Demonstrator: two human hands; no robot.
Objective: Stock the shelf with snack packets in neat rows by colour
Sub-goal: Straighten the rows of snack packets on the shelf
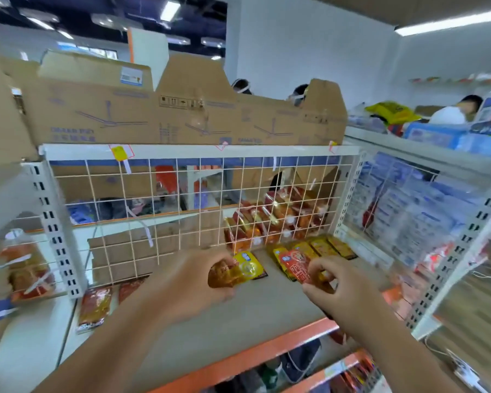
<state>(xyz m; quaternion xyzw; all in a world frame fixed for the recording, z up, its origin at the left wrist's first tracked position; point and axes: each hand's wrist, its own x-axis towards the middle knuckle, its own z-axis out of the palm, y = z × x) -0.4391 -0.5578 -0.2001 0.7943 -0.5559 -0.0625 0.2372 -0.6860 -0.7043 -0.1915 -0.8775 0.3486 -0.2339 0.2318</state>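
The yellow packet is shiny plastic, see-through at one end. The red packet, at its 3 o'clock, is shiny plastic too. The shelf board under them looks smooth and dull grey. The wire grid at 12 o'clock is thin white metal. The post at 9 o'clock is white metal too. The big box on top is brown cardboard, dull and creased.

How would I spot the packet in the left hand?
Look at the shelf with the orange front edge and white wire back. Over its middle, the left hand grips a yellow packet, whereas the right hand beside it holds a red packet.
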